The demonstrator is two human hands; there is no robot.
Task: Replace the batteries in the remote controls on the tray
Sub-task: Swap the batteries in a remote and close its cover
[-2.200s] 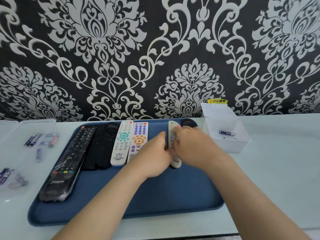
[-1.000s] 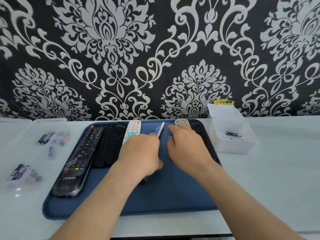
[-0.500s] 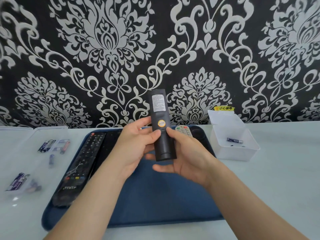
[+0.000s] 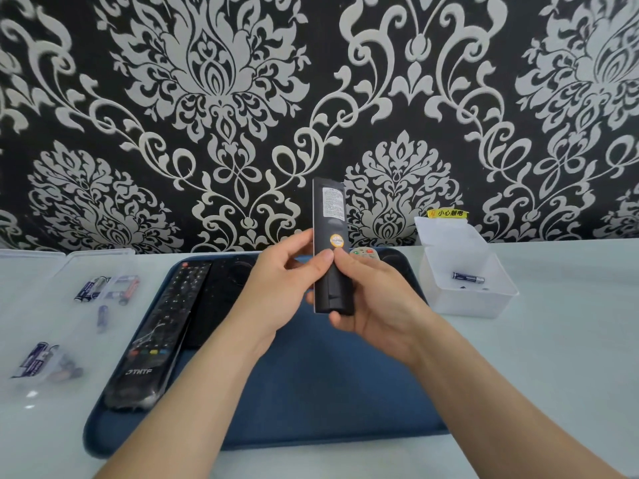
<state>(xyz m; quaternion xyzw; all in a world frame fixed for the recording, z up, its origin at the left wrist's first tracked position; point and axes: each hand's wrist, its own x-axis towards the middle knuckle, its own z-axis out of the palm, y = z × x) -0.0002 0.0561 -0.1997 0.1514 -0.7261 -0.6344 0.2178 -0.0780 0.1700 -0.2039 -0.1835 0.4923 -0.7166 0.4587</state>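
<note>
Lifted off the tray (image 4: 328,385) since a second ago, black remote (image 4: 330,219) stands upright above its far edge, fingers of both hands curled round it, left hand (image 4: 276,295) thumb nearest the battery cover (image 4: 334,292), right hand (image 4: 377,299) cupping the base; bin (image 4: 484,300) right of tray holds one battery (image 4: 468,278), clear box (image 4: 100,254) left holds spare batteries (image 4: 90,289).

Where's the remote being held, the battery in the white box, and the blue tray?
held remote (image 4: 330,224), head view, middle of its black back.
battery (image 4: 468,278), head view, middle of its barrel.
blue tray (image 4: 328,392), head view, bare floor near the front.
</note>
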